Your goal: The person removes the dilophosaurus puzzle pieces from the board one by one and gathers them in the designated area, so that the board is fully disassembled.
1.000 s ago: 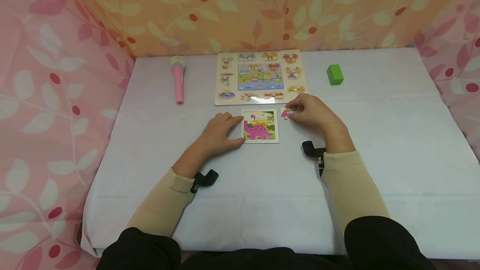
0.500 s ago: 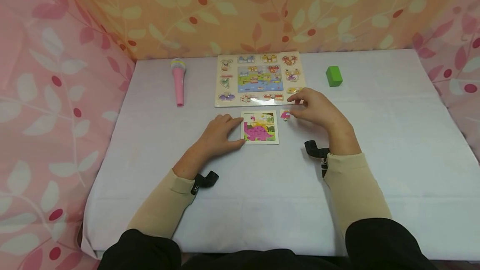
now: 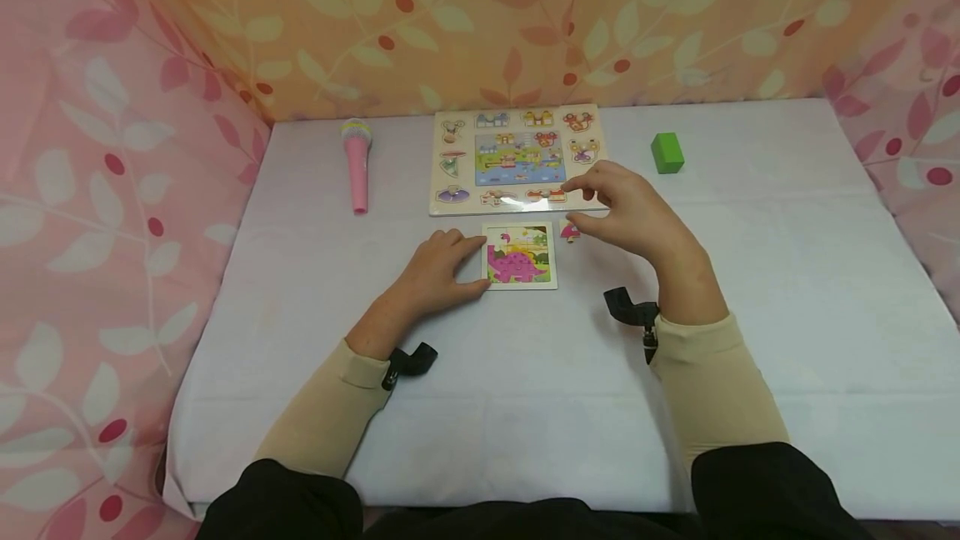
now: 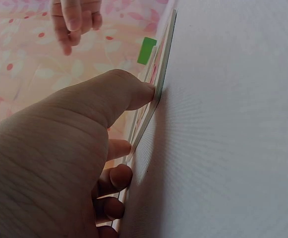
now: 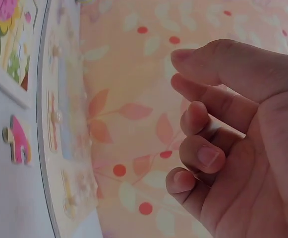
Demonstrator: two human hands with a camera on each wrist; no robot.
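A small framed jigsaw puzzle (image 3: pixel 519 257) with a pink dinosaur lies flat on the white cloth. My left hand (image 3: pixel 441 270) rests at its left side, thumb and index finger spread apart and touching the frame's edge. In the left wrist view, the left thumb (image 4: pixel 139 95) presses at the frame's rim. Just right of the frame lies a loose pink jigsaw piece (image 3: pixel 569 231). My right hand (image 3: pixel 632 213) hovers beyond and right of that piece, thumb and index finger parted with nothing between them. The right wrist view shows the piece (image 5: pixel 19 141) on the cloth, apart from the fingers.
Behind the small puzzle lies a larger wooden peg puzzle board (image 3: pixel 459 205), its near right corner under the right hand in the head view. A pink toy microphone (image 3: pixel 358 173) lies at the back left. A green block (image 3: pixel 667 153) stands at the back right.
My right hand has let go of the pink jigsaw piece, now lying on the cloth, and has lifted away with its fingers opening wider. The left hand stays in place.
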